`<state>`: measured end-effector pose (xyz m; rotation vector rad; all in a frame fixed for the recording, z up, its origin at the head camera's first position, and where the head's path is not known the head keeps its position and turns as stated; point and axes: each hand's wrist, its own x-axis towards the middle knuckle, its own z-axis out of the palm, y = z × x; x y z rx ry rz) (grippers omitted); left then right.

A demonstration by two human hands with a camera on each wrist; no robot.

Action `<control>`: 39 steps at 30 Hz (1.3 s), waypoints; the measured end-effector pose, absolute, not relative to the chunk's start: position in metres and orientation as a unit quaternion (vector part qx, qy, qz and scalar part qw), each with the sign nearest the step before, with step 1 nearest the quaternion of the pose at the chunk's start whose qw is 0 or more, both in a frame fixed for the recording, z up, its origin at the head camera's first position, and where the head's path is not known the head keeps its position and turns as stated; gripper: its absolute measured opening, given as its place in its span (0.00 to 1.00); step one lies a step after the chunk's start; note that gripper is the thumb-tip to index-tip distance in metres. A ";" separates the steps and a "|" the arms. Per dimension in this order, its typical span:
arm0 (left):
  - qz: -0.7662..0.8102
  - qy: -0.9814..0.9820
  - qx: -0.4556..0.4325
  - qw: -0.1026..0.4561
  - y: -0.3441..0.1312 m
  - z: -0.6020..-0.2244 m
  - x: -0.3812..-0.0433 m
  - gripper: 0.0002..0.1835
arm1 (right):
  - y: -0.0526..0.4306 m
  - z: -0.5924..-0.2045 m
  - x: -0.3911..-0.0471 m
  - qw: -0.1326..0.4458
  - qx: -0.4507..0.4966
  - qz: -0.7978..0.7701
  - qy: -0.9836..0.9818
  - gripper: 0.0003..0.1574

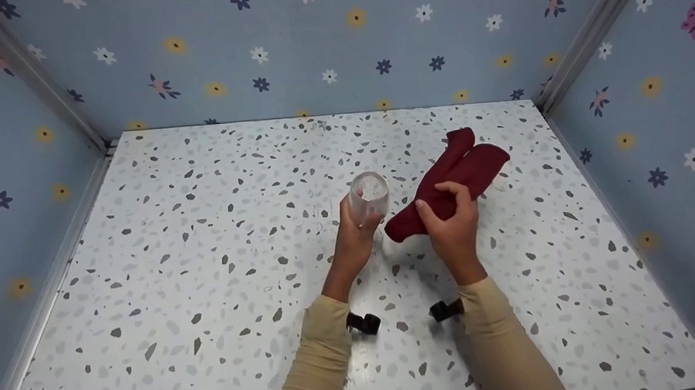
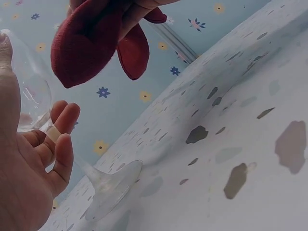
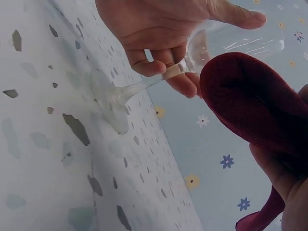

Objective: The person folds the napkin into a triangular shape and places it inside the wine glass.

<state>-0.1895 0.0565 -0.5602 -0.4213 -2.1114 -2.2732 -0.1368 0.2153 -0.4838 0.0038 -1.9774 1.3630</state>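
My left hand holds a clear stemmed glass, its fingers around the lower bowl and upper stem. In the head view the glass's round mouth faces up toward the camera. The left wrist view shows its stem and round foot low over the table; whether they touch cannot be told. In my right hand is a bunched dark red cloth, gripped between thumb and fingers. One rounded end of the cloth points toward the glass. In the right wrist view the cloth overlaps part of the glass bowl.
Beneath both hands lies a white speckled tabletop. Blue flower-printed panels stand at the back, left and right, meeting at grey corner posts. Each wrist carries a small black camera mount.
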 end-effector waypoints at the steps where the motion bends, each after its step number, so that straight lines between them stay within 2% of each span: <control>1: -0.727 -0.674 -0.133 0.009 0.056 -0.561 -0.190 0.58 | 0.215 -0.482 -0.138 0.362 0.002 0.532 -0.765 0.22; 10: -0.738 -0.662 -0.127 0.018 0.054 -0.558 -0.191 0.55 | 0.222 -0.463 -0.148 0.326 -0.017 0.620 -0.713 0.24; 16: -0.734 -0.668 -0.123 0.001 0.054 -0.563 -0.192 0.60 | 0.224 -0.454 -0.147 0.338 -0.023 0.628 -0.700 0.23; 28: -0.733 -0.669 -0.118 -0.010 0.053 -0.563 -0.189 0.58 | 0.244 -0.467 -0.164 0.354 -0.034 0.630 -0.690 0.23; 39: -0.742 -0.657 -0.130 -0.024 0.054 -0.558 -0.190 0.57 | 0.242 -0.453 -0.164 0.380 -0.033 0.629 -0.678 0.23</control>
